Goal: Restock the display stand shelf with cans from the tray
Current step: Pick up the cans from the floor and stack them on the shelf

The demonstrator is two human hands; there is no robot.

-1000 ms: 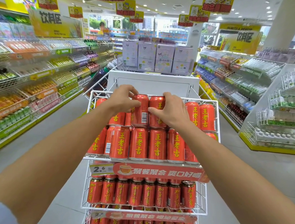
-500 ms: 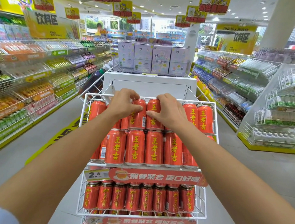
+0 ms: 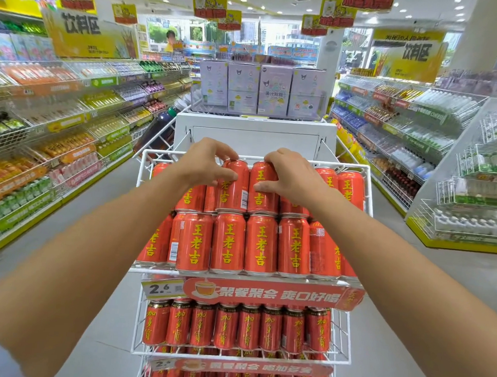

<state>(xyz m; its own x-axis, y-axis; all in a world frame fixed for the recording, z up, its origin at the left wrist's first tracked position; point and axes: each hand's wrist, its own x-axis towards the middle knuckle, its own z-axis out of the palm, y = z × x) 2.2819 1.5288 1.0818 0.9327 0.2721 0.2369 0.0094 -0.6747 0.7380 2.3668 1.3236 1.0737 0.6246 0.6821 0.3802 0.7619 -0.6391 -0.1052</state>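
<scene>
Left hand point(image 3: 203, 167) and right hand point(image 3: 291, 175), each grip closed around one upright red can point(image 3: 233, 187), point(image 3: 261, 189) atop the can-filled wire display stand shelf point(image 3: 370, 180).

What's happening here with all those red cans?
A person is stocking a white wire display stand in a shop aisle. The left hand is on one upper-layer red can and the right hand is on the red can beside it; both cans stand upright on the row of cans below. Fingers curl over the can tops, thumbs on the fronts. The top shelf looks nearly full, and the lower shelf holds a full row of darker red cans.
</scene>
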